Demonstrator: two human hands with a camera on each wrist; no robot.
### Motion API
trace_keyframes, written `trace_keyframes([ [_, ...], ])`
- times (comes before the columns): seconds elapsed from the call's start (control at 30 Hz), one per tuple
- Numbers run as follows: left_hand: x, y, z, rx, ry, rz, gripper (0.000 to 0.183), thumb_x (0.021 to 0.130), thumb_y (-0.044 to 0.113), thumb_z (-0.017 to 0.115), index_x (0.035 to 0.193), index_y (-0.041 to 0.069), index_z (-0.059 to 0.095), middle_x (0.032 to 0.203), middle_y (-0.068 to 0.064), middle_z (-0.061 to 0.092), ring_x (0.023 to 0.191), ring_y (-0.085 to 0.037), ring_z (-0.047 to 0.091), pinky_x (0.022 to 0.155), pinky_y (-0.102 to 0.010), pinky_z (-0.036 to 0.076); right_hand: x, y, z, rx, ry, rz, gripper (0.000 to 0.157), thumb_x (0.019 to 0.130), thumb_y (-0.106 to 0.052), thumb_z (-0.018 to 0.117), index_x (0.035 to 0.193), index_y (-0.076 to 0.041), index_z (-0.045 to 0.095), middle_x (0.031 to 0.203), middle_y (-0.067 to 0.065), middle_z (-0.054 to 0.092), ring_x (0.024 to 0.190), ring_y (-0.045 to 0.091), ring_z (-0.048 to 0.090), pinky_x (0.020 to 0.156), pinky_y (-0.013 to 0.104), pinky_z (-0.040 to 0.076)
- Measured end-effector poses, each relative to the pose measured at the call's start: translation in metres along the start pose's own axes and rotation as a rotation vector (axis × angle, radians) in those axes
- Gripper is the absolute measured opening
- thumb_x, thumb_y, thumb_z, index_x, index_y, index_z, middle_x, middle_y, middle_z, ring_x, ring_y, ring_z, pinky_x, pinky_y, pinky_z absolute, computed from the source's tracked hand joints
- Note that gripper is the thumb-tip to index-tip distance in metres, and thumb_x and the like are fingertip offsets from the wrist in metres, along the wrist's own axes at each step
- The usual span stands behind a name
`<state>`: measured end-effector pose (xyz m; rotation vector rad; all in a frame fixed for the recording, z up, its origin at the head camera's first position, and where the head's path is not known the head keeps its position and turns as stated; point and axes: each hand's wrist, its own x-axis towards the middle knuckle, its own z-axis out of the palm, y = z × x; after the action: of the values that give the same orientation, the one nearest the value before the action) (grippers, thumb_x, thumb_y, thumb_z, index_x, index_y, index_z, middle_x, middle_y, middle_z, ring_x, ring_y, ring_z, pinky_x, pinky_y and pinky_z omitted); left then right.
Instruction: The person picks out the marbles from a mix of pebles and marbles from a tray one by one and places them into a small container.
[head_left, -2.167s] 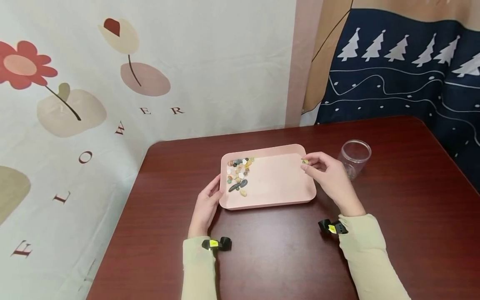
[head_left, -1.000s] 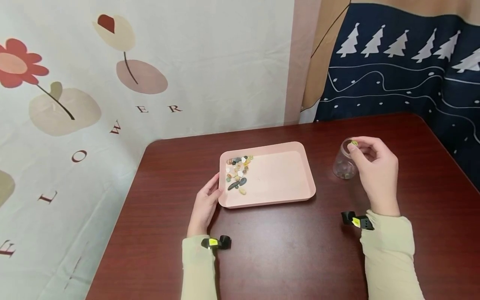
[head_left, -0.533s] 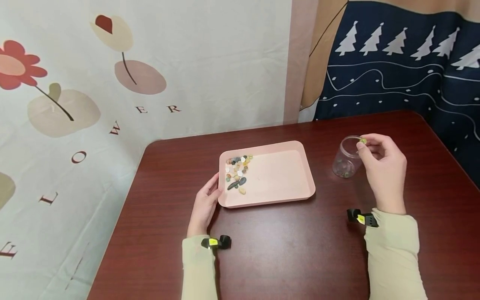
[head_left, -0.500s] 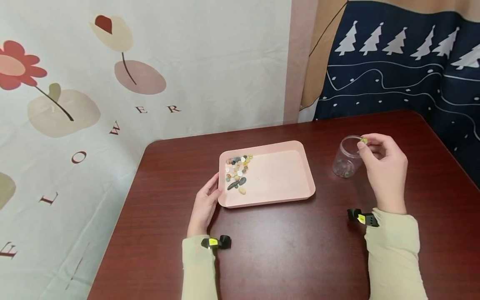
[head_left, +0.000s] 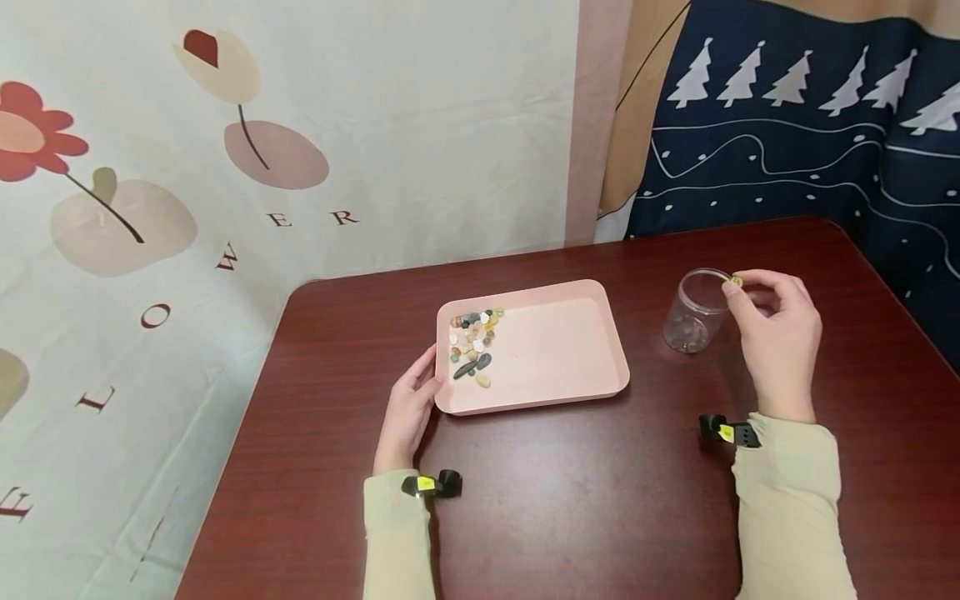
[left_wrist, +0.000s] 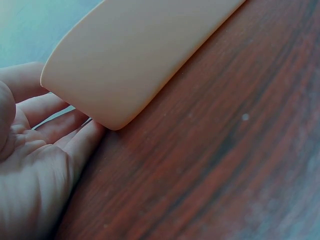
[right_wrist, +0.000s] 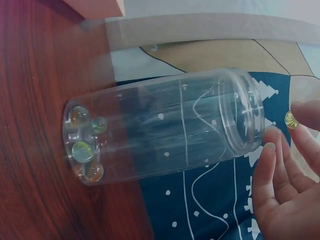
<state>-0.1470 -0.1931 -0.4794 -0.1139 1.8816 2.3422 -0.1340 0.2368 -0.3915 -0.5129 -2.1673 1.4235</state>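
Note:
My right hand (head_left: 780, 333) pinches a yellow-green glass marble (right_wrist: 291, 120) between thumb and forefinger, just outside the mouth of a clear jar (head_left: 692, 321). Its other fingers are by the jar's rim, seemingly touching it. The jar stands upright, with several glass marbles (right_wrist: 83, 151) on its bottom. A pink tray (head_left: 555, 350) lies to the left. At its left end my left hand (head_left: 405, 417) holds it, thumb by the rim and fingers against the outer wall. Gathered along the tray's left side are small colored stones (head_left: 474, 333), including dark elongated pebbles (head_left: 467, 369).
All this sits on a dark red-brown wooden table (head_left: 547, 500). Behind the table hangs a white curtain (head_left: 435, 125) printed with flowers and letters. A navy cloth (head_left: 795, 158) with white trees hangs at the back right.
My right hand has carried the marble from the tray's right side to the jar's mouth, then slightly right to the rim's edge. The left hand has stayed at the tray.

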Motion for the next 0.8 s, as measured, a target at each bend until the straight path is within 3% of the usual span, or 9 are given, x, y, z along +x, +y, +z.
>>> trace_keyframes([
  [0.3, 0.002, -0.001, 0.0, 0.004, -0.013, 0.017, 0.051, 0.088, -0.005, 0.046, 0.137, 0.005, 0.035, 0.141, -0.005, 0.032, 0.127, -0.011, 0.031, 0.098, -0.026, 0.032, 0.002, 0.006, -0.001, -0.016, 0.021, -0.008, 0.025, 0.081, -0.033, 0.064, 0.103, -0.021, 0.067, 0.105, -0.006, 0.051, 0.085, 0.005, 0.049, 0.064, 0.015, 0.039],
  [0.57, 0.002, -0.001, 0.0, -0.005, -0.02, 0.032, 0.051, 0.088, -0.006, 0.045, 0.136, 0.004, 0.035, 0.141, -0.006, 0.032, 0.127, -0.012, 0.031, 0.099, -0.027, 0.031, 0.005, 0.01, 0.001, -0.106, -0.105, -0.003, 0.033, 0.083, -0.037, 0.059, 0.109, -0.018, 0.064, 0.119, -0.006, 0.053, 0.102, 0.01, 0.05, 0.076, 0.014, 0.041],
  [0.8, 0.003, -0.001, 0.0, -0.032, -0.026, 0.033, 0.05, 0.087, -0.007, 0.045, 0.136, 0.004, 0.036, 0.14, -0.008, 0.034, 0.126, -0.013, 0.034, 0.098, -0.027, 0.033, 0.005, 0.011, 0.002, -0.17, -0.172, 0.042, 0.039, 0.083, -0.044, 0.055, 0.114, -0.02, 0.06, 0.12, -0.003, 0.053, 0.106, 0.015, 0.051, 0.082, 0.023, 0.045],
])
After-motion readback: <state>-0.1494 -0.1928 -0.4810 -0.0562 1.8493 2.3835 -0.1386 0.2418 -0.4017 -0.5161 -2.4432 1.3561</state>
